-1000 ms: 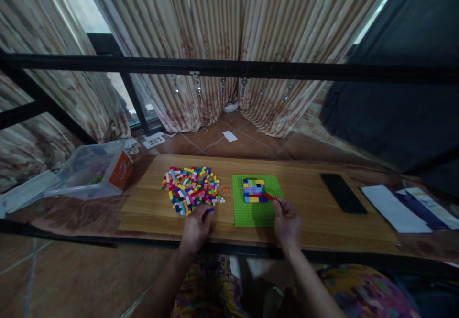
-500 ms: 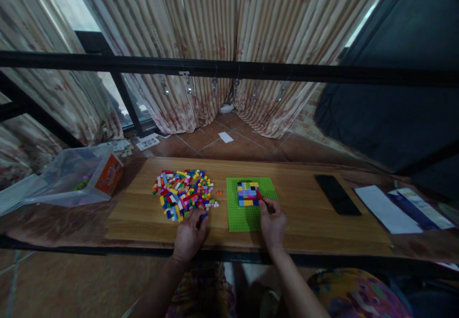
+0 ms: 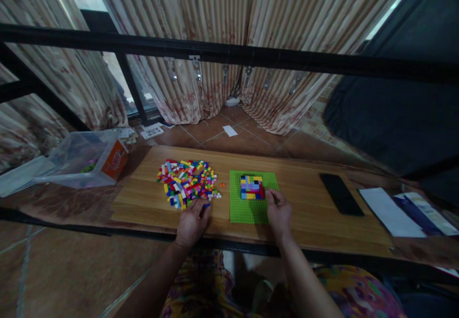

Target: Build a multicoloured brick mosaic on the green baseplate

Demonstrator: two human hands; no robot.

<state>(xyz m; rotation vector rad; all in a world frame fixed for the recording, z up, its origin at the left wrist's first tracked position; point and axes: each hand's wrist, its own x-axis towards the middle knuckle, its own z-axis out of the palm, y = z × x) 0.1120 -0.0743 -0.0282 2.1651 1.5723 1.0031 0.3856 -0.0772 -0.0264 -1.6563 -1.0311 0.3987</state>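
Between the thumb and fingers of my left hand (image 3: 193,220) is a small blue brick (image 3: 207,205), held at the near edge of the loose brick pile (image 3: 188,184). My right hand (image 3: 280,213) is closed, its fingertips at a red brick (image 3: 262,192) on the right side of a multicoloured block of bricks (image 3: 251,187). That block sits on a green baseplate (image 3: 247,215), with yellow, blue, purple and red bricks showing. The fingers partly cover the baseplate's right edge.
Two orange bricks (image 3: 222,184) lie between pile and baseplate on the wooden board (image 3: 304,232). A black phone (image 3: 342,193) lies at the right, with papers (image 3: 390,213) beyond it. At the left stands a clear plastic bin (image 3: 75,165). A black rail (image 3: 215,50) crosses behind.
The red brick, which stuck out toward my right fingers, now lines up with the right side of the brick block. My left hand still holds the blue brick. The view has shifted slightly.
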